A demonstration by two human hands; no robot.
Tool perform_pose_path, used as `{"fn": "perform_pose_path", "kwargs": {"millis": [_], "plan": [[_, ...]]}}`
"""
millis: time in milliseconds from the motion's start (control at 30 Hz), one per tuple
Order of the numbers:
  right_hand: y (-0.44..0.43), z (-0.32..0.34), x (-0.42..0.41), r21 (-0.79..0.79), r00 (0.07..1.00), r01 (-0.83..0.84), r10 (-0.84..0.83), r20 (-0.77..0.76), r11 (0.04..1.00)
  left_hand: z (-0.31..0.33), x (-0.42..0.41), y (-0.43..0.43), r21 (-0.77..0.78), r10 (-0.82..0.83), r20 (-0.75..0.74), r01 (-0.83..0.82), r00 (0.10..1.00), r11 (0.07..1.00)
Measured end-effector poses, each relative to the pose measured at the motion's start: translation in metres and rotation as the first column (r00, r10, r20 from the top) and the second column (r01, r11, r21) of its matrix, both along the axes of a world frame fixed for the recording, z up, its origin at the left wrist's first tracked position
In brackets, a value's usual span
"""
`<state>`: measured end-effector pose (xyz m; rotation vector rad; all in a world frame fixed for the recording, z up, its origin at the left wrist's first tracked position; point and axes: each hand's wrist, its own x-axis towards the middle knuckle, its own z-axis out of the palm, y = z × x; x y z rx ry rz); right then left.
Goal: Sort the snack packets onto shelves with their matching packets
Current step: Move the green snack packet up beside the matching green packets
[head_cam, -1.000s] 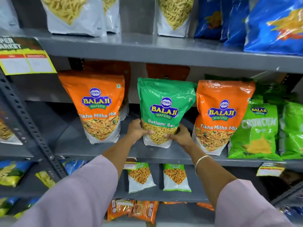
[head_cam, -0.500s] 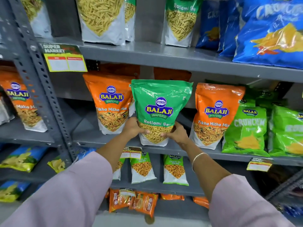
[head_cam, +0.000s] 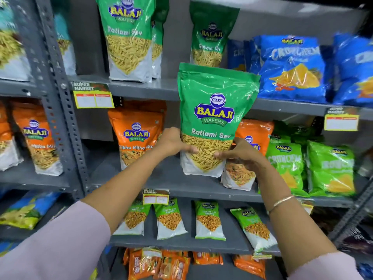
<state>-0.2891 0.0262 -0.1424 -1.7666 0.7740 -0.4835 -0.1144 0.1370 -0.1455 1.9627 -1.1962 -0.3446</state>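
I hold a green Ratlami Sev packet (head_cam: 214, 110) upright in front of the shelves, its top overlapping the upper shelf's edge (head_cam: 141, 89). My left hand (head_cam: 173, 141) grips its lower left side and my right hand (head_cam: 238, 152) its lower right. Matching green Ratlami Sev packets (head_cam: 129, 37) stand on the upper shelf, one (head_cam: 212, 35) right behind the held packet. Orange Tikha Mitha Mix packets (head_cam: 137, 136) stand on the middle shelf, one (head_cam: 242, 170) partly hidden behind my right hand.
Blue Crunchem bags (head_cam: 292, 67) fill the upper shelf's right side. Light green Crunchem bags (head_cam: 331, 168) sit at the middle shelf's right. Small green packets (head_cam: 209, 221) line the lower shelf (head_cam: 181, 244). A perforated grey upright (head_cam: 60, 110) divides the racks at left. Yellow price tags (head_cam: 92, 97) hang from shelf edges.
Both hands have lifted the green packet off the middle shelf, up and to the right toward the upper shelf. My view has tilted upward.
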Motion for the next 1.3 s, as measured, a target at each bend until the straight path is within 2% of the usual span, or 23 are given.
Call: {"fn": "perform_pose_path", "kwargs": {"millis": [167, 333, 433, 567, 833, 1300], "plan": [[-0.001, 0.074, -0.017, -0.134, 1.000, -0.012, 0.013, 0.005, 0.991, 0.063, -0.011, 0.004, -0.149, 0.011, 0.041, -0.005, 0.999, 0.989], [-0.008, 0.150, -0.020, -0.260, 0.995, 0.052, -0.029, 0.090, 0.964, 0.138, -0.007, -0.001, -0.315, 0.063, 0.087, -0.033, 0.994, 0.949], [-0.013, 0.187, -0.008, -0.266, 0.987, 0.070, -0.028, 0.157, 0.962, 0.183, 0.003, -0.013, -0.356, 0.047, 0.096, -0.010, 0.994, 0.935], [-0.024, 0.215, 0.017, -0.193, 0.975, 0.070, -0.025, 0.223, 0.979, 0.219, 0.019, -0.031, -0.392, 0.055, 0.060, -0.027, 0.997, 0.919], [-0.062, 0.219, 0.064, -0.101, 0.985, 0.065, -0.048, 0.168, 0.993, 0.208, 0.059, -0.076, -0.376, 0.020, -0.134, -0.069, 0.991, 0.924], [-0.106, 0.190, 0.088, -0.042, 0.993, 0.020, -0.015, 0.121, 0.999, 0.174, 0.079, -0.114, -0.318, 0.083, -0.140, -0.124, 0.987, 0.940]]}}
